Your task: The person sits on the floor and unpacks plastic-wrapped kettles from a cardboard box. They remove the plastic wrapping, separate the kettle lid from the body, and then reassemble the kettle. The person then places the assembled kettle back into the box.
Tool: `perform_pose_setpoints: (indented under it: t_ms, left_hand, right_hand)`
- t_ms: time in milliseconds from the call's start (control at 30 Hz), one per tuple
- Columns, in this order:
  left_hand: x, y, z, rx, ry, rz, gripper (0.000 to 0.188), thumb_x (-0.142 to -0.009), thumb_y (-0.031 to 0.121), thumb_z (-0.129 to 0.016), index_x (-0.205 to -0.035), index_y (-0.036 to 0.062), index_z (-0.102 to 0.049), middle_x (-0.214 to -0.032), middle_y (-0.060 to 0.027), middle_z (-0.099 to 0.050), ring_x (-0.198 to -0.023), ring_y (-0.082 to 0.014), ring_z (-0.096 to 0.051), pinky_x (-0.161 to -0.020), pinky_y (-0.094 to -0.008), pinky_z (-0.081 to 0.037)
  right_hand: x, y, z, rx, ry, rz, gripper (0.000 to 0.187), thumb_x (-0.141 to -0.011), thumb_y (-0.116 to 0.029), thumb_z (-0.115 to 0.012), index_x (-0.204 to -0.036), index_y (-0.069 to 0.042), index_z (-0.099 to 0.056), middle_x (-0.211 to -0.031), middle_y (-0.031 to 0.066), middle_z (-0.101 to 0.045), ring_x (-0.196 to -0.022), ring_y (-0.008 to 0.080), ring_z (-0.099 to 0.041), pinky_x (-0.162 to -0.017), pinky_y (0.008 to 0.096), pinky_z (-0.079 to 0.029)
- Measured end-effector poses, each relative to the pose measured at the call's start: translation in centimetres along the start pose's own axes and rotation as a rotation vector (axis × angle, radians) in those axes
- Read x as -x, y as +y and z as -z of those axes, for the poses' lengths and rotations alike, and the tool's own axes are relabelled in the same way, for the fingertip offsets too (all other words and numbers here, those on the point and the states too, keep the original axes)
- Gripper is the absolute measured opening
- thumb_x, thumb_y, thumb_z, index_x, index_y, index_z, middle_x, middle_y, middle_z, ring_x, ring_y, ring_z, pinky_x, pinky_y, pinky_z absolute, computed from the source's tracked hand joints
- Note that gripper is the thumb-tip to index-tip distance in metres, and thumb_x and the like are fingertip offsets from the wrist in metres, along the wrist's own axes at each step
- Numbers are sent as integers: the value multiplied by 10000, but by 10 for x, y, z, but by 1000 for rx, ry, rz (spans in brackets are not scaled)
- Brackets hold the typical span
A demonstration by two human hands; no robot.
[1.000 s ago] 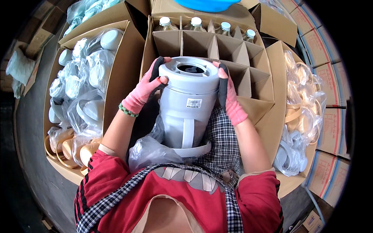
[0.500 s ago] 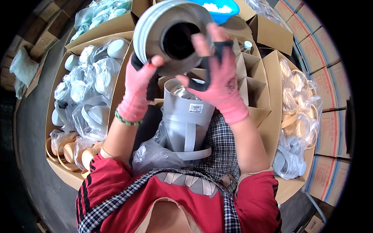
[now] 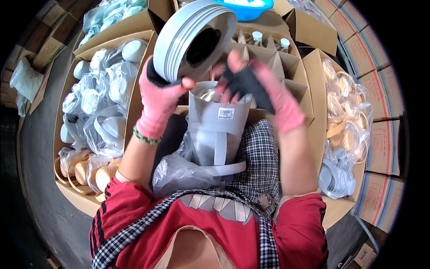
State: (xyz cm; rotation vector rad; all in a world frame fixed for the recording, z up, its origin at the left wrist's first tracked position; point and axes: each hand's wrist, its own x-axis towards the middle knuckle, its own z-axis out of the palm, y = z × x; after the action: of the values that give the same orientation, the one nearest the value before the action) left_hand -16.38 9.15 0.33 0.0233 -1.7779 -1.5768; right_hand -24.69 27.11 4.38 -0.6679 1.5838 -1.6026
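Observation:
My left hand [image 3: 159, 96], in a pink and black fingerless glove, grips a wide grey ribbed lid [image 3: 179, 38]. The lid is tilted, with its dark hollow underside facing right. Below it a tall grey vacuum jug [image 3: 210, 127] stands between my legs, its mouth uncovered and its shiny metal inside showing. It carries a white label and a strap-like handle [image 3: 219, 148]. My right hand [image 3: 257, 87], gloved alike, is at the right of the jug's mouth with its fingers pointing into or across the opening. Motion smears those fingers, so whether they hold anything is unclear.
Crumpled clear plastic [image 3: 179, 172] lies around the jug's foot. Ahead, a divided carton [image 3: 295, 69] holds bottles with pale caps. Cartons of bagged grey lids [image 3: 107, 89] and peach-coloured parts [image 3: 342, 116] flank me. A blue basin [image 3: 248, 12] stands at the far side; stacked cartons [image 3: 376, 148] line the right.
The lid has tipped over to the left in my left hand. My right hand has left the lid and moved down and right, beside the jug's mouth.

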Motion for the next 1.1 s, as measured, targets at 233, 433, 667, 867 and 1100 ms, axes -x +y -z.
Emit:
perform_pose_setpoints:
  t_ms: [233, 433, 667, 867, 1100]
  left_hand:
    - [-26, -27, 4, -446, -308, -96, 711, -502, 372, -822, -998, -22, -500, -837, -42, -550, -785, -130, -516, -726, -260, -419]
    - [-27, -28, 6, -223, 58, -54, 501, -597, 266, -778, -931, -15, -530, -799, -50, -579, -716, -117, -517, -679, -252, -432]
    - [-22, -33, 16, -225, 6, 0, 517, -588, 260, -784, -948, -6, -526, -836, -43, -576, -757, -114, -513, -705, -251, -423]
    - [-35, -28, 6, -668, -569, -333, 795, -479, 506, -768, -988, -44, -503, -914, -166, -550, -849, -277, -554, -770, -343, -436]
    - [-27, -40, -22, -592, -886, -258, 484, -712, 387, -628, -928, -35, -534, -888, -195, -533, -791, -362, -539, -689, -367, -457]
  right_hand:
    - [-29, 89, 77, 354, 260, 73, 471, -705, -364, -683, -960, 16, -572, -813, 45, -588, -745, 104, -529, -681, 228, -435]
    - [-53, 56, 53, 806, -396, -189, 452, -689, -370, -659, -945, -7, -581, -788, 76, -615, -686, 136, -546, -634, 278, -431]
    - [-54, 34, 16, 1193, -305, -301, 596, -694, -518, -566, -926, 29, -604, -911, 197, -602, -834, 301, -582, -737, 351, -445]
    - [-49, 80, 101, 31, 419, 58, 620, -802, -570, -434, -1061, -17, -545, -897, 79, -568, -848, 165, -523, -771, 277, -412]
    - [-39, 110, 71, -173, 373, 116, 734, -810, -615, -366, -1113, 41, -491, -1074, 120, -525, -993, 161, -473, -913, 255, -331]
